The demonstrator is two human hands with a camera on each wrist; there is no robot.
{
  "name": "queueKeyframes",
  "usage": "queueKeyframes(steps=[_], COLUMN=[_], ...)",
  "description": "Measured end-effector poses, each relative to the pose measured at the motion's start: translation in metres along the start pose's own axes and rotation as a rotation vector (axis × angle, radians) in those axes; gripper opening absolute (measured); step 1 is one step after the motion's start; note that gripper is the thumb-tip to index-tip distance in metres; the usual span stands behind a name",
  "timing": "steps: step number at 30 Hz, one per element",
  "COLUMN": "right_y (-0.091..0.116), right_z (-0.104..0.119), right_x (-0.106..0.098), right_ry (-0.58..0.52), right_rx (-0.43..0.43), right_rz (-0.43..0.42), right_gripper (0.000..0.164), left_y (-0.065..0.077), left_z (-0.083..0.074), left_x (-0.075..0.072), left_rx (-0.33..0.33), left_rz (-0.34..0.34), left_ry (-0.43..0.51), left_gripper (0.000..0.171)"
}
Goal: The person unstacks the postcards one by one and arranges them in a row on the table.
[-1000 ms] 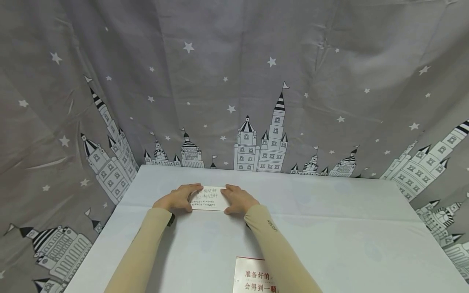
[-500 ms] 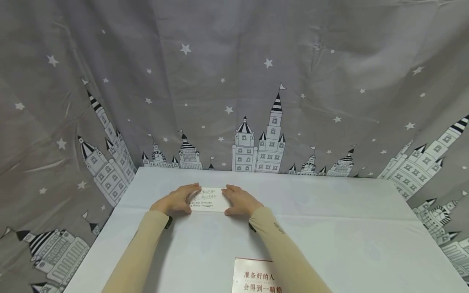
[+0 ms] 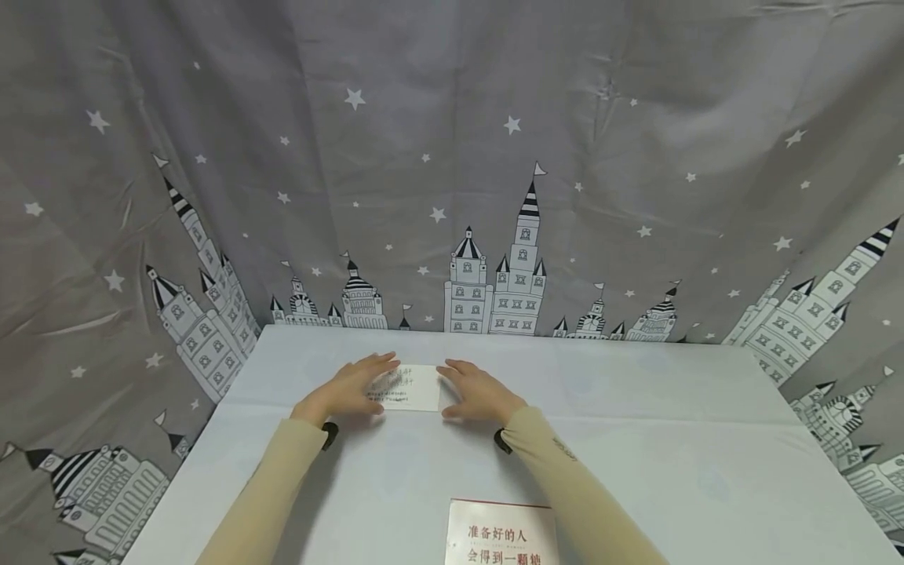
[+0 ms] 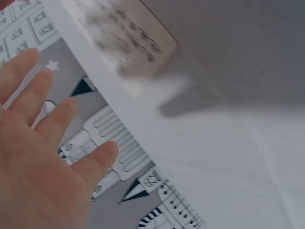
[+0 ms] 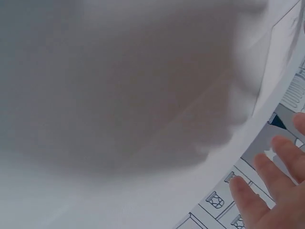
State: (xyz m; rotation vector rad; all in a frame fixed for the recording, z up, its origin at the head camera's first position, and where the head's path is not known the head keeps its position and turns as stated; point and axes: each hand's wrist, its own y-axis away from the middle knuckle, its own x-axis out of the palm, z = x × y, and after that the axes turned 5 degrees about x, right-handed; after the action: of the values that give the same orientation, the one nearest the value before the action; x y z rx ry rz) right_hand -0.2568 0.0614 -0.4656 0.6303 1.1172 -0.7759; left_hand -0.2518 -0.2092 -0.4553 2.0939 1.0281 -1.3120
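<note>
A white card with handwritten lines lies flat on the white table, toward the back. My left hand hovers over its left end with fingers spread, hiding part of the writing. My right hand stands just off its right edge, fingers apart and holding nothing. In the left wrist view, the left hand is seen apart from the card, whose writing is partly in shadow. The right wrist view has the right hand's fingers extended, with the card at the upper right.
A booklet with red printed characters lies at the table's front, cut off by the frame. A grey curtain with stars and castles hangs behind and beside the white table.
Both hands have let go of the card's ends and lifted slightly. My right forearm has shifted right, uncovering more of the booklet. The card stays on the table.
</note>
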Motion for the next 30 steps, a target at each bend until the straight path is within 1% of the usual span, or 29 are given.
queueKeyframes(steps=[8, 14, 19, 21, 30], right_y=[0.021, 0.037, 0.051, 0.056, 0.077], right_z=[-0.002, -0.009, -0.013, -0.014, -0.017], right_x=[-0.006, -0.008, -0.011, -0.012, -0.016], right_ry=[-0.003, -0.002, -0.018, -0.021, -0.022], right_rx=[-0.055, -0.094, -0.122, -0.124, -0.118], right_rz=[-0.014, -0.046, -0.078, -0.085, -0.136], right_gripper=[0.078, 0.077, 0.076, 0.076, 0.077], left_y=[0.003, 0.010, 0.016, 0.017, 0.024], left_z=[-0.019, -0.031, -0.039, -0.043, -0.061], left_x=[0.003, 0.004, 0.009, 0.011, 0.018], left_rx=[0.030, 0.040, 0.040, 0.048, 0.039], left_rz=[-0.005, -0.021, -0.041, -0.057, -0.106], left_ry=[-0.026, -0.018, -0.013, -0.021, -0.027], left_gripper=[0.078, 0.075, 0.074, 0.073, 0.073])
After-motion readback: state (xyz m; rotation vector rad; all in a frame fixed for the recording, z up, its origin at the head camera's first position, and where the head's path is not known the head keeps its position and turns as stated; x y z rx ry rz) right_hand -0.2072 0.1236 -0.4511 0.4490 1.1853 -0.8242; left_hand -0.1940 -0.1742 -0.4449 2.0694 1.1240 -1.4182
